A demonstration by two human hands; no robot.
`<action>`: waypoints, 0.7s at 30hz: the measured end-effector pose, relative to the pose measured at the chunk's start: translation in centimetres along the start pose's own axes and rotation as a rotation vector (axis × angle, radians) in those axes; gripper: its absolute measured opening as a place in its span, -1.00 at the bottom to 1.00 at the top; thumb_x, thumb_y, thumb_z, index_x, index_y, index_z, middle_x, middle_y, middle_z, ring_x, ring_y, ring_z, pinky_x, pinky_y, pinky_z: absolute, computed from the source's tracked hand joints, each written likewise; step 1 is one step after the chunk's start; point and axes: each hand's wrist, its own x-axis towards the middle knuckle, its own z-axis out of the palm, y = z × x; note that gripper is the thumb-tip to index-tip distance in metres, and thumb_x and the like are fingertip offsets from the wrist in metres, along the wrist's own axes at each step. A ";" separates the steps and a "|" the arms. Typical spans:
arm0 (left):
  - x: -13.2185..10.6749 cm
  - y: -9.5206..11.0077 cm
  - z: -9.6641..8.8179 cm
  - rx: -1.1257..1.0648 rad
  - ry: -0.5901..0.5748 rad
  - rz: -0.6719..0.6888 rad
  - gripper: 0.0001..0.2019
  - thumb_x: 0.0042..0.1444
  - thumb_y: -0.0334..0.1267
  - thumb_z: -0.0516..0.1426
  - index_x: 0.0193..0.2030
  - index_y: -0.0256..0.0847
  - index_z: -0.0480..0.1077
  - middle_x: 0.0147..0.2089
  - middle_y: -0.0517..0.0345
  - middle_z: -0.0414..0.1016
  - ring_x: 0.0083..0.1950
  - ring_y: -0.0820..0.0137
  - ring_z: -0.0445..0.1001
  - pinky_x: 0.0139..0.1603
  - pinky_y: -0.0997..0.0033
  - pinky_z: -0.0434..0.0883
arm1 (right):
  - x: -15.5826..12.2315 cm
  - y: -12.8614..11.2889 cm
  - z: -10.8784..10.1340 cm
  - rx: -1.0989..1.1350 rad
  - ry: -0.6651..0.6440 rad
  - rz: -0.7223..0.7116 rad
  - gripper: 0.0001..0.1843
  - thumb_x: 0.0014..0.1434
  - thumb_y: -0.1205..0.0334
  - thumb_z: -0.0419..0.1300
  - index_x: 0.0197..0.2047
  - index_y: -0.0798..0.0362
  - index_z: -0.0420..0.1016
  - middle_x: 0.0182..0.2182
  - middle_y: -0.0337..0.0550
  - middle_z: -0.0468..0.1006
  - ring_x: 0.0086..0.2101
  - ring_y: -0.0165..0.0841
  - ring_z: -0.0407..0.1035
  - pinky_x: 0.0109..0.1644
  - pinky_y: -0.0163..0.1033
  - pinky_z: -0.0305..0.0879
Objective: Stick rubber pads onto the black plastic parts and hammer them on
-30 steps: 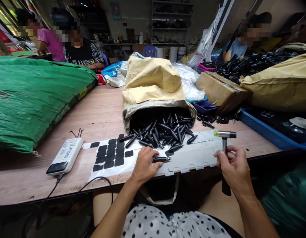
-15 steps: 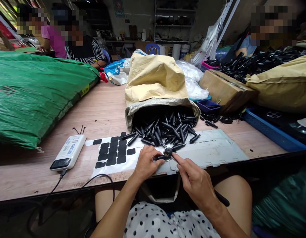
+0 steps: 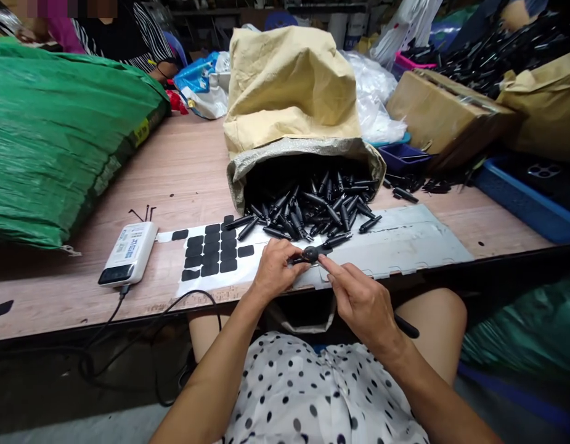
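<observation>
My left hand (image 3: pixel 279 268) rests on the front of the work mat, with thumb and fingers pinched on a slim black tapered part (image 3: pixel 299 260). From the right comes my right hand (image 3: pixel 361 299), its fingers wrapped round a round-headed tool (image 3: pixel 310 254). The tool's dark head sits at the end of the black part, and its black handle shows behind my right wrist. Whether head and part touch I cannot tell. Just beyond my fingers, many similar black parts (image 3: pixel 289 216) spill from a tan sack (image 3: pixel 289 92) lying on its side.
White sheet with black rounded squares (image 3: pixel 211 246) lies left of my hands, beside a white power bank (image 3: pixel 129 254) with a cable. A grey mat (image 3: pixel 418 240) extends right. Around stand a green sack (image 3: pixel 67 135), a cardboard box (image 3: pixel 444 117) and a blue tray (image 3: pixel 520 203). Co-workers sit across.
The view has tipped downward, so the table appears higher in it. The tool's round head has come slightly lower, nearer the black part. Both hands keep their hold.
</observation>
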 end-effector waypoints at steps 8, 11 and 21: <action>0.0 0.0 0.1 -0.001 0.013 -0.005 -0.86 0.06 -0.26 0.38 -0.22 -0.11 0.59 -0.28 0.14 0.52 -0.10 0.22 0.37 -0.04 0.21 0.31 | -0.4 0.6 -0.3 -0.002 -0.034 0.046 -0.46 0.40 0.36 -0.01 0.37 -0.17 0.36 -0.26 -0.17 0.61 -0.31 -0.37 0.49 -0.19 -0.33 0.39; 0.0 0.2 0.1 0.002 0.017 -0.008 -0.86 0.06 -0.27 0.37 -0.22 -0.11 0.58 -0.27 0.14 0.51 -0.10 0.22 0.37 -0.03 0.21 0.31 | -0.2 1.0 -0.6 0.022 0.012 0.081 -0.48 0.41 0.33 0.01 0.36 -0.18 0.38 -0.21 -0.18 0.62 -0.26 -0.36 0.51 -0.11 -0.31 0.39; -0.1 0.6 -0.2 0.029 0.022 -0.008 -0.83 0.04 -0.28 0.37 -0.24 -0.14 0.51 -0.28 0.18 0.48 -0.14 0.25 0.35 -0.08 0.25 0.28 | 1.7 9.8 -5.0 -0.299 0.288 0.564 -0.43 0.25 0.27 0.06 0.31 -0.08 0.45 -0.09 0.10 0.59 -0.16 -0.05 0.48 -0.19 -0.04 0.29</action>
